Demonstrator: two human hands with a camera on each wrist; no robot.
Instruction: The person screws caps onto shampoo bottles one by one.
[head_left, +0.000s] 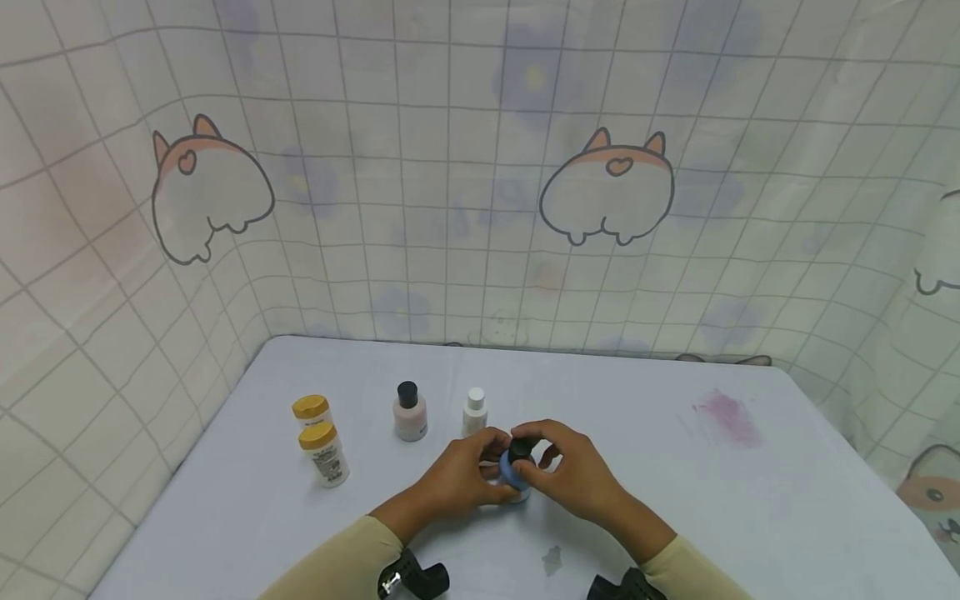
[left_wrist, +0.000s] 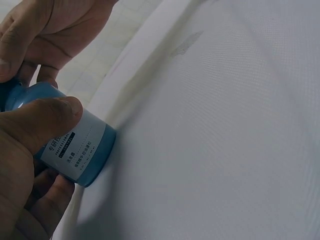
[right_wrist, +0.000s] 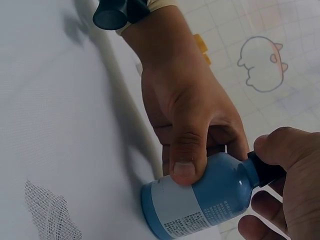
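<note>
A small blue bottle (right_wrist: 222, 182) with a pale label and a black cap (right_wrist: 265, 169) stands upright on the white table in front of the person. Around its body curl the fingers and thumb of the left hand (head_left: 457, 479); the left wrist view shows the thumb lying across the label (left_wrist: 80, 145). From the other side, the right hand (head_left: 573, 471) pinches the black cap between thumb and fingers. Just behind the hands is a white bottle with a white cap (head_left: 476, 410), its lower part hidden by the left hand.
Left of the hands stand a pinkish bottle with a black cap (head_left: 410, 417) and two white bottles with yellow caps, one nearer (head_left: 327, 458) and one behind (head_left: 311, 408). A pink stain (head_left: 729, 418) marks the table's right side. A gridded curtain (head_left: 450, 208) hangs behind.
</note>
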